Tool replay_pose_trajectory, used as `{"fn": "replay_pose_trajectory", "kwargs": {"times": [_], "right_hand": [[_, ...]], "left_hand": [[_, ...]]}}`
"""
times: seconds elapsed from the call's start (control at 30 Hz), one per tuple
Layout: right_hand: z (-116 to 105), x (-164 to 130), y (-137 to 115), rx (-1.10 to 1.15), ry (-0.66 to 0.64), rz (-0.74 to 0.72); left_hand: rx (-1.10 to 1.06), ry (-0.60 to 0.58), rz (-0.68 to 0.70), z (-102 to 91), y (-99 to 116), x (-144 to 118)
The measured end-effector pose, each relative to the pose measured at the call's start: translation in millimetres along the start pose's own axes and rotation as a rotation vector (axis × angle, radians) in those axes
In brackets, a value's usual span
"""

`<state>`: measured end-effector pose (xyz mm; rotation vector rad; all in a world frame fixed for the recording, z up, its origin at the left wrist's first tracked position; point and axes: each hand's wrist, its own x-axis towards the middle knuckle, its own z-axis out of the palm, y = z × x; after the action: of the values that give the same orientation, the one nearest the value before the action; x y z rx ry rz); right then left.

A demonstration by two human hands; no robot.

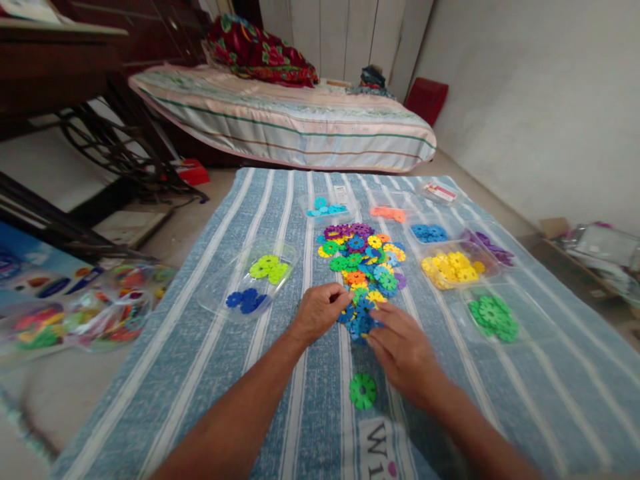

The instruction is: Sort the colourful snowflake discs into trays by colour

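A mixed pile of notched plastic discs (357,260) in many colours lies in the middle of the striped cloth. My left hand (323,307) is at the pile's near left edge with its fingers curled together; whatever they pinch is hidden. On the near right side, my right hand (403,347) reaches in with thumb and forefinger apart, touching blue and yellow discs (361,323). One green disc (363,391) lies alone on the cloth, nearer to me, between my forearms.
A clear tray (210,303) at left holds lime and dark blue discs. Clear boxes of yellow (450,269), green (493,319), blue (429,233), purple (493,247), orange (387,214) and light blue discs (327,208) stand right and behind. Bagged pieces (107,313) lie left; a bed (300,127) stands beyond.
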<state>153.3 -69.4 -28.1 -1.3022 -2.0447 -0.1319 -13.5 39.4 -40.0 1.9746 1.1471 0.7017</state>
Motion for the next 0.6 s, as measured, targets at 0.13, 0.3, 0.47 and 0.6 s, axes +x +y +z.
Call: {"fn": "replay_pose_trajectory", "kwargs": {"times": [0.13, 0.3, 0.47, 0.6], "right_hand": [[-46.6, 18.1, 52.0, -0.292, 0.272, 0.134], [-61.0, 10.4, 58.3, -0.298, 0.252, 0.197], [-22.7, -20.7, -9.8, 0.005, -0.077, 0.114], [-0.6, -35.1, -44.1, -0.024, -0.215, 0.139]], "left_hand": [[-0.001, -0.001, -0.016, -0.2, 0.4, -0.1], [-0.005, 0.01, -0.024, -1.0, 3.4, 0.1], [-0.004, 0.006, -0.023, -0.5, 2.6, 0.4], [0.012, 0.009, -0.021, 0.0, 0.6, 0.8]]}}
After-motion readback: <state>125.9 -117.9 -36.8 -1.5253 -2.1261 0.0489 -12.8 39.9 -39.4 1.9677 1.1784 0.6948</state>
